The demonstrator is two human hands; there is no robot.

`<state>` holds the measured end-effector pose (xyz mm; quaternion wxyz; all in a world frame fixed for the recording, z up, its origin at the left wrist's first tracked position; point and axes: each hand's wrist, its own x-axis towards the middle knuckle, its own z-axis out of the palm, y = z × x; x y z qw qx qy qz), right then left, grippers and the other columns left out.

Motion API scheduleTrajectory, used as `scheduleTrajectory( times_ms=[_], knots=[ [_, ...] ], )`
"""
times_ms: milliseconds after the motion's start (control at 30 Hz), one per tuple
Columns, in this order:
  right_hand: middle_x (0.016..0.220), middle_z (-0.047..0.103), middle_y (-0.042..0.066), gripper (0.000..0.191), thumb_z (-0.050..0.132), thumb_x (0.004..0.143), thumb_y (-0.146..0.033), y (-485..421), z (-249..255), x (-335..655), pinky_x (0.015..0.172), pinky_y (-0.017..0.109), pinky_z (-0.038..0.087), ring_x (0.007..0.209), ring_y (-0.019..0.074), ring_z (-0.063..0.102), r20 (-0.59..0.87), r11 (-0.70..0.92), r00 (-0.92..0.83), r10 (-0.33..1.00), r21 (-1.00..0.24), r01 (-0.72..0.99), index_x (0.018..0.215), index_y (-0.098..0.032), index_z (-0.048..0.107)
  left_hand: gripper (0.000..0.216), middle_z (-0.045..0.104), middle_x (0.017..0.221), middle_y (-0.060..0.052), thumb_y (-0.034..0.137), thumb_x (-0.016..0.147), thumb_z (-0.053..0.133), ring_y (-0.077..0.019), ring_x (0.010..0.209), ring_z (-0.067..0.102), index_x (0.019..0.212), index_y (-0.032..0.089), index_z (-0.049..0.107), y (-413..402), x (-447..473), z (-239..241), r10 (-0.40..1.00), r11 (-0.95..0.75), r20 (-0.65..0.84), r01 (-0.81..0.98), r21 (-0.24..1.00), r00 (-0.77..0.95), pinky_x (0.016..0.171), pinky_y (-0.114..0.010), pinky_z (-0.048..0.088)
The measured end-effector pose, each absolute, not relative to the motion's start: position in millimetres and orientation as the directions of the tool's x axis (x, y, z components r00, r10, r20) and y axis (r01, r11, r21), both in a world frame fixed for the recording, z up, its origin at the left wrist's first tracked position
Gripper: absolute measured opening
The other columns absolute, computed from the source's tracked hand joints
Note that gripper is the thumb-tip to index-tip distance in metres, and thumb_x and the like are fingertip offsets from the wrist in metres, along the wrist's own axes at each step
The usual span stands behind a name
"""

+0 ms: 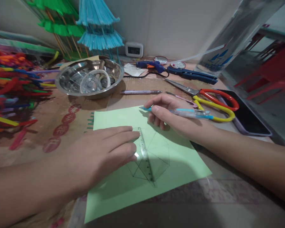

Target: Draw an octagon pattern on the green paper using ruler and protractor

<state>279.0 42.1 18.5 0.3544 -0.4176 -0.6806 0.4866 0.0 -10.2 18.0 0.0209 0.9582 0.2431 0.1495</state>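
A sheet of light green paper (180, 164) lies at the middle of the table, with thin dark lines drawn as a many-sided figure crossed by diagonals. On it rests a clear ruler (146, 155), its marked edge running down across the drawing. My left hand (109, 148) lies flat with fingers stretched out, the fingertips pressing on the ruler. My right hand (168, 110) is closed around a mechanical pencil (190, 113) with a clear barrel and light blue parts. The pencil's tip points left, near the paper's far edge, apart from the ruler.
Scissors (218, 104) and a phone (247, 114) lie right. Behind are a pen (141, 92), a steel bowl (90, 91), a glue gun (152, 66) and a small clock (134, 49). Colourful pipe cleaners (11, 88) pile up left; a clear container (228, 47) stands back right.
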Motion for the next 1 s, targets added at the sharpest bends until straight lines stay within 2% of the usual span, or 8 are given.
scheduleTrajectory(
  times_ms=[333,600,767,867,1000],
  knots=[
    [0.085,0.077,0.0,0.015,0.069,0.108,-0.035,42.2,17.5,279.6,0.057,0.024,0.05,0.066,0.0117,0.064,0.098,0.204,-0.416,0.904,-0.954,0.218,0.111,-0.02,0.072,0.044,0.081,0.142,-0.008,0.022,0.119,0.037,-0.0263,0.128,0.079,0.115,0.022,0.081,-13.5,5.4,22.5,0.462,-0.881,0.292,0.471,0.041,0.838,0.105,-0.037,0.067],
    [0.085,0.078,0.001,0.015,0.069,0.107,-0.033,41.0,18.6,279.1,0.058,0.025,0.051,0.065,0.0122,0.064,0.09,0.198,-0.407,0.909,-0.953,0.23,0.111,-0.02,0.072,0.037,0.078,0.148,-0.008,0.017,0.116,0.042,-0.0248,0.137,0.074,0.123,0.022,0.077,-11.4,1.8,20.3,0.452,-0.89,0.288,0.449,0.08,0.844,0.114,-0.036,0.062],
    [0.084,0.077,0.0,0.014,0.069,0.106,-0.033,42.8,17.2,279.4,0.056,0.023,0.05,0.064,0.0114,0.064,0.106,0.216,-0.415,0.903,-0.95,0.227,0.111,-0.019,0.072,0.033,0.076,0.153,-0.006,0.02,0.117,0.045,-0.0246,0.142,0.071,0.124,0.024,0.078,-13.2,2.4,17.5,0.479,-0.876,0.259,0.474,0.087,0.839,0.118,-0.037,0.059],
    [0.084,0.076,0.0,0.014,0.069,0.106,-0.032,43.5,16.5,279.3,0.056,0.023,0.05,0.065,0.0113,0.064,0.105,0.21,-0.416,0.903,-0.953,0.217,0.111,-0.019,0.071,0.034,0.076,0.153,-0.005,0.024,0.118,0.045,-0.0252,0.142,0.072,0.122,0.025,0.079,-12.8,3.1,17.7,0.486,-0.871,0.256,0.487,0.066,0.835,0.116,-0.037,0.061],
    [0.085,0.077,0.0,0.014,0.069,0.107,-0.033,43.0,15.9,279.6,0.055,0.023,0.05,0.065,0.0111,0.064,0.112,0.215,-0.419,0.901,-0.954,0.207,0.111,-0.02,0.072,0.044,0.08,0.145,-0.007,0.021,0.119,0.036,-0.0253,0.134,0.076,0.118,0.021,0.08,-11.4,5.0,19.4,0.466,-0.881,0.274,0.471,0.051,0.841,0.112,-0.037,0.064]
  ],
)
